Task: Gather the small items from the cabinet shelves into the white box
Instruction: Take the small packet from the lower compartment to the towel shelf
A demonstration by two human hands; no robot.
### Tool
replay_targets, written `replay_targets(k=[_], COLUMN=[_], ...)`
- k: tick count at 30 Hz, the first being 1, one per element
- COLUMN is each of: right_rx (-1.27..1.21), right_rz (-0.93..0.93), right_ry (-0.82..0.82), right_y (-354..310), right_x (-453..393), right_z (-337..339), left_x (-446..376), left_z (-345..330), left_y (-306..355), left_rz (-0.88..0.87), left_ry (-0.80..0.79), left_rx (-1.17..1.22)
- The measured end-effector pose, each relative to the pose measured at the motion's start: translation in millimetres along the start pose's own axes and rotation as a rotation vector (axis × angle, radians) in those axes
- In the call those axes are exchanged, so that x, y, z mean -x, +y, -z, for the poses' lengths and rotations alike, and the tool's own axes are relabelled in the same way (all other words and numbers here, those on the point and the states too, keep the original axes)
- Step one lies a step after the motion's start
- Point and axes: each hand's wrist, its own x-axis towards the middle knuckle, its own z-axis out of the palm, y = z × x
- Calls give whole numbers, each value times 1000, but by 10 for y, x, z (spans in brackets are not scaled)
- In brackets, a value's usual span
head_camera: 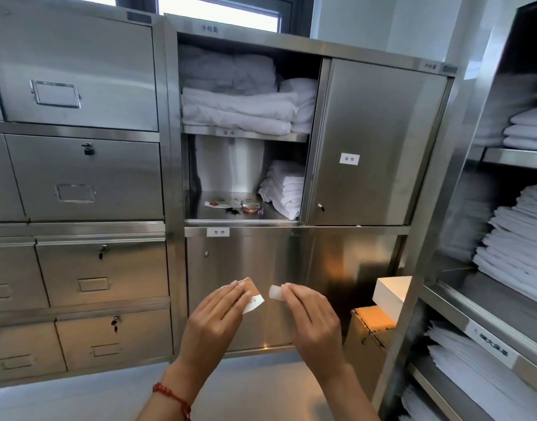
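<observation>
While both hands are up in front of the shut lower door, each one has something small in its fingertips. The left hand (214, 314) pinches a small packet (252, 296) that is white and orange-brown, with a bit of red print on it. The right hand (311, 311) pinches a small white piece (275, 292), pale and a little see-through. The two things are near each other but not touching. I cannot tell what the white piece is.

I think the step now is to carry these to the white box (391, 291). That box sits low on the right, on top of a brown carton (375, 322), just beside the shelf rack (449, 296). Only one corner of it shows, so I cannot see if it is open at the top or what is inside. To do it well, keep the pinch firm but soft, since both things look thin and light and could slip or bend. Move both hands to the right and down, and let go only when they are right over the box.

More small things (237, 205) lie on the middle shelf (240, 221) of the open cabinet: a white strip with red on it, something round and pinkish, and some dark bits. Folded white towels (284, 188) sit just beside them. So the job looks far from done
</observation>
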Motion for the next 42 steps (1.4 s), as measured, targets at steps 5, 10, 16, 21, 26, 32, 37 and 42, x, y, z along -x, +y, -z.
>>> replay_targets(k=[5, 10, 16, 21, 26, 32, 37, 42], right_rx=[8, -7, -18, -45, -74, -123, -170, -224], right_rz=[-23, -14, 5, 1, -12, -14, -1, 4], right_ry=[-8, 1, -3, -1, 20, 25, 26, 6], right_y=[41, 93, 290, 558, 956, 1521, 1952, 2155], right_x=[-161, -266, -324, -302, -340, -474, -581, -613], right_z=[-515, -928, -1362, -1780, -2187, -2518, -2752, -3009], left_x=[2, -31, -62, -64, -160, -432, -652, -774], left_z=[-273, -496, -811, -1191, -1674, -2251, -2637, -2834], left_y=[-478, -858, -1124, -1306, -1468, -1570, -1622, -1668], left_rz=[-11, -16, -2, 20, 37, 61, 68, 63], left_ry=[27, 25, 11, -4, 23, 19, 35, -6], left_rx=[-7, -3, 19, -21, -51, -80, -117, -144])
